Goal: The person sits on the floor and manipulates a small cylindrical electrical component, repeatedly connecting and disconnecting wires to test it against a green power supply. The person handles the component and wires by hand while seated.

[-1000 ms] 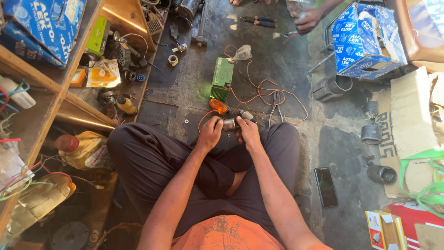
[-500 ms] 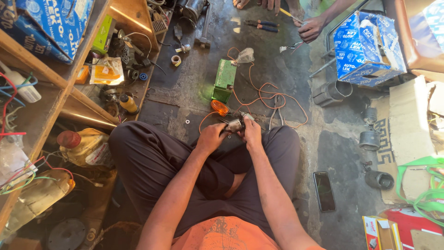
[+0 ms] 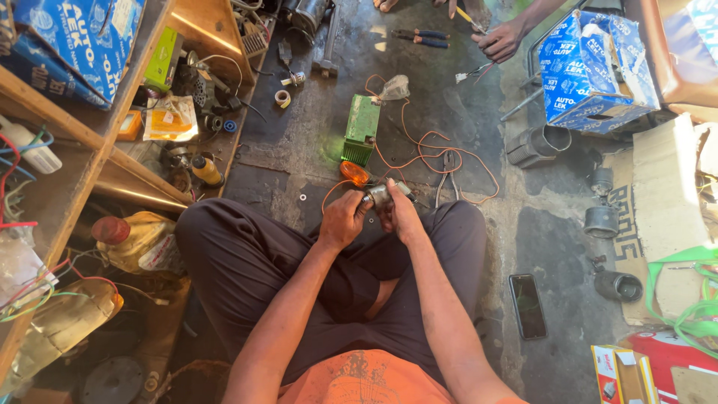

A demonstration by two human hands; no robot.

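Left hand (image 3: 342, 219): grip closed around a small metal part (image 3: 378, 196), held over the lap, just above the floor (image 3: 314, 150). Right hand (image 3: 398, 213): grip closed on the same part from the other side, fingers wrapped over it.

Orange wire (image 3: 441, 146): looped on the floor beyond the hands, one end run to the held part. Orange lamp (image 3: 354, 173): lying on the floor just beside the left hand. Green box (image 3: 362, 129): set on the floor beyond the lamp. Pliers (image 3: 447, 173): laid among the wire loops. Phone (image 3: 527, 305): face up on the floor, right of the right knee. Blue carton (image 3: 591, 67): at upper right. A co-worker's hand (image 3: 499, 39): seen at the top edge, well apart.
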